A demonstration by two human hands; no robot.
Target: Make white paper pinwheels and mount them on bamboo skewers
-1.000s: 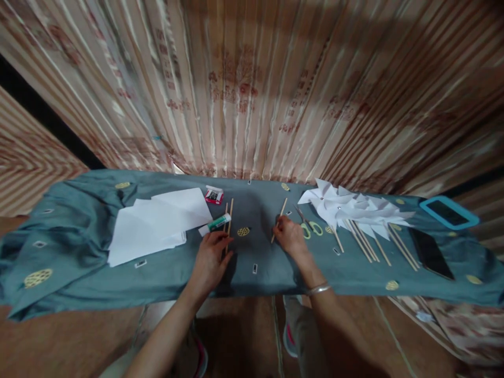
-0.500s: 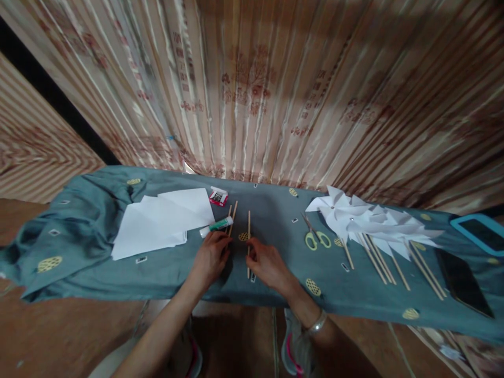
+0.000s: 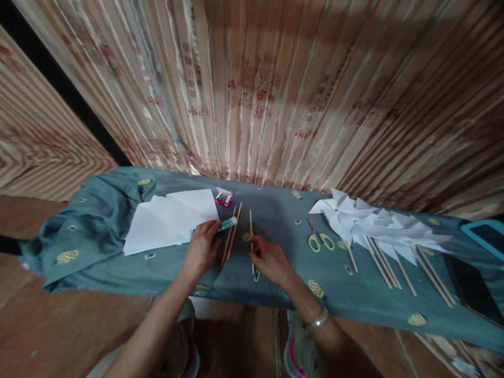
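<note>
Nearest, a silver bracelet (image 3: pixel 318 318) circles the right wrist. The right hand (image 3: pixel 271 261) pinches a thin wooden stick (image 3: pixel 251 223) between thumb and fingertips, just above or against the teal cloth (image 3: pixel 275 215); whether it touches I cannot tell. A light pinch near the middle, as here, should keep the stick from swinging. The left hand (image 3: pixel 203 247) curls over a glue stick (image 3: pixel 227 224); I cannot tell whether it grips or merely rests. Its capped-looking end lies across two more sticks (image 3: pixel 232 240), so lifting the tube straight up, rather than dragging it, would likely leave them undisturbed. Left of it lie white paper sheets (image 3: pixel 169 223), best kept clear of glue. Green-handled scissors (image 3: pixel 317 234) lie right of the right hand. Farther off are a small red box (image 3: pixel 223 198) and overlapping paper pinwheels (image 3: pixel 370 220), with a pleated curtain (image 3: pixel 252 142) behind.
</note>
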